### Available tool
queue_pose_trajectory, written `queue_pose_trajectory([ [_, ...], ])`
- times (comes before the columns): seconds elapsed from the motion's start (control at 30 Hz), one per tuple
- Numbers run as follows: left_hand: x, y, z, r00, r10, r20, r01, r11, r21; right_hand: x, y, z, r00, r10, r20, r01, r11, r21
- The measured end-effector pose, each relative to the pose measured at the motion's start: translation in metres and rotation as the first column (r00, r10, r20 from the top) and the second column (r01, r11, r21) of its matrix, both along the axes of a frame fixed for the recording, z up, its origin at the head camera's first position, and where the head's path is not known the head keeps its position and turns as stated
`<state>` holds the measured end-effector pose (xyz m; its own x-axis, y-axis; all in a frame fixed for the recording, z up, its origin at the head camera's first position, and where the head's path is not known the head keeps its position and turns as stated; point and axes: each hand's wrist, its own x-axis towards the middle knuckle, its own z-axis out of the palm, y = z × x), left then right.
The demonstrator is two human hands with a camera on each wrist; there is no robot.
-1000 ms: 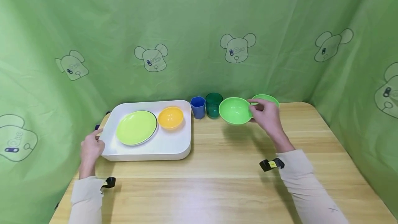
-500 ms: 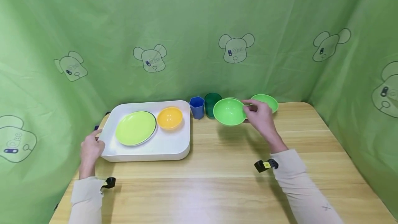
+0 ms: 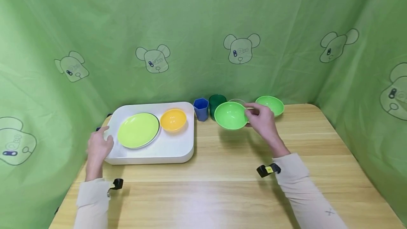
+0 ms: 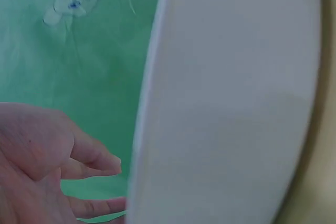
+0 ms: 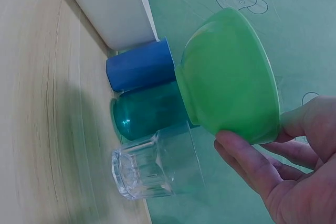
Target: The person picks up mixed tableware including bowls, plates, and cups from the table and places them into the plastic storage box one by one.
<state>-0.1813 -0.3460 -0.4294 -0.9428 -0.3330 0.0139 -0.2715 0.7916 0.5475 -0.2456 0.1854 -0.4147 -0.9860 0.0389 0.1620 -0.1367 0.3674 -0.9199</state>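
Note:
My right hand [image 3: 261, 118] pinches a green bowl [image 3: 231, 116] by its right rim, and the bowl hangs above the table with its opening up. In the right wrist view the green bowl [image 5: 231, 77] has the thumb on one side and fingers beneath. My left hand [image 3: 99, 146] is over the left edge of the white tray [image 3: 171, 147], holding nothing. The left wrist view has its fingers [image 4: 94, 156] loosely extended beside the tray wall [image 4: 226, 98]. On the tray lie a yellow-green plate [image 3: 138, 130], partly covering another plate, and an orange bowl [image 3: 173, 120].
Right of the tray stand a blue cup [image 3: 201, 110], a dark green cup [image 3: 217, 102] and a clear glass [image 5: 157, 163], the last mostly hidden behind the held bowl in the head view. A second green bowl [image 3: 270, 104] is farther right. A green curtain [image 3: 197, 63] borders the wooden table [image 3: 203, 197].
My right hand has carried the green bowl left, away from the second green bowl. My left hand has shifted right and slightly up over the tray's edge.

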Motion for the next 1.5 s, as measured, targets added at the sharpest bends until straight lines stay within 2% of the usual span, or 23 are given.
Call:
queue_pose_trajectory([
  [0.1,-0.002,0.011,0.006,0.996,-0.028,-0.084,0.029,1.000,0.011,0.000,-0.002,0.000,1.000,0.003,0.008,-0.003,1.000,-0.011],
  [0.2,-0.004,0.022,0.012,0.985,-0.070,-0.159,0.076,0.997,0.029,0.000,-0.005,0.001,1.000,0.007,0.013,-0.006,1.000,-0.023],
  [0.3,-0.006,0.032,0.016,0.976,-0.109,-0.189,0.121,0.991,0.053,0.001,-0.008,0.002,1.000,0.013,0.018,-0.012,0.999,-0.031],
  [0.5,-0.008,0.048,0.021,0.975,-0.130,-0.178,0.155,0.979,0.135,0.002,-0.017,0.005,1.000,0.016,0.023,-0.015,0.999,-0.044],
  [0.83,-0.015,0.062,0.018,0.973,-0.150,-0.175,0.182,0.965,0.187,0.000,-0.037,0.006,0.999,0.031,0.032,-0.028,0.996,-0.082],
  [1.0,-0.018,0.070,0.019,0.969,-0.156,-0.193,0.199,0.954,0.226,0.000,-0.045,0.005,0.998,0.052,0.035,-0.048,0.993,-0.106],
  [1.33,-0.025,0.091,0.019,0.968,-0.186,-0.170,0.231,0.926,0.300,0.001,-0.060,0.003,0.995,0.077,0.065,-0.066,0.986,-0.151],
  [1.5,-0.029,0.103,0.019,0.963,-0.197,-0.186,0.248,0.916,0.316,0.002,-0.065,0.005,0.995,0.084,0.062,-0.074,0.985,-0.159],
])
